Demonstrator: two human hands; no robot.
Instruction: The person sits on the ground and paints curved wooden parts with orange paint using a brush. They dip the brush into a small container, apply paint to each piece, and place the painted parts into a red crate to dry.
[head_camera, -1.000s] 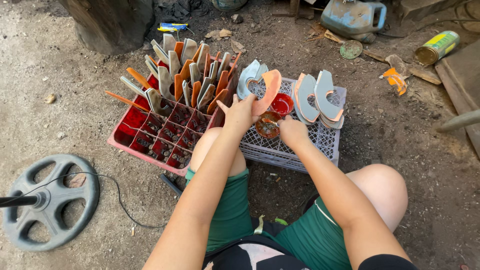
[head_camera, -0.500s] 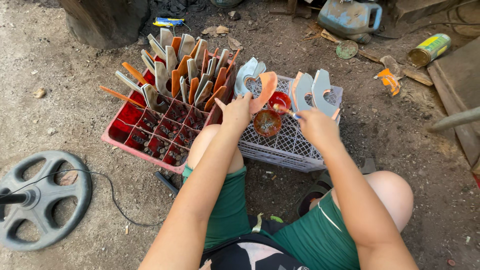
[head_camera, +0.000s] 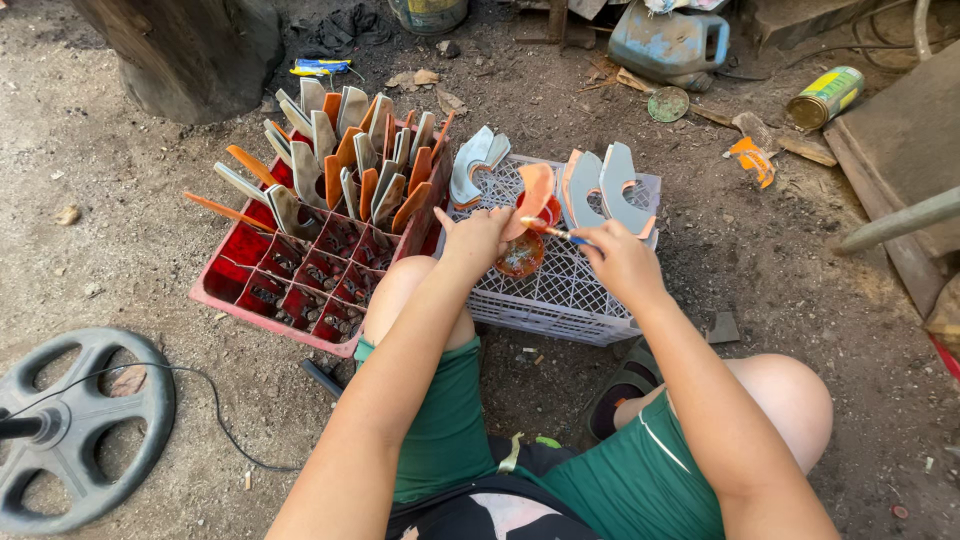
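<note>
Orange curved piece (head_camera: 533, 195) half hidden by left hand (head_camera: 475, 240), brush (head_camera: 553, 233) tip unclear

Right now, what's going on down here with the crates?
A seated person is painting curved metal pieces orange. The left hand holds one orange-coated piece upright over a small pot of orange paint on the white crate. The right hand holds a thin brush against that piece. Grey pieces stand on the white crate, and the red crate alongside holds many more, grey and orange.
</note>
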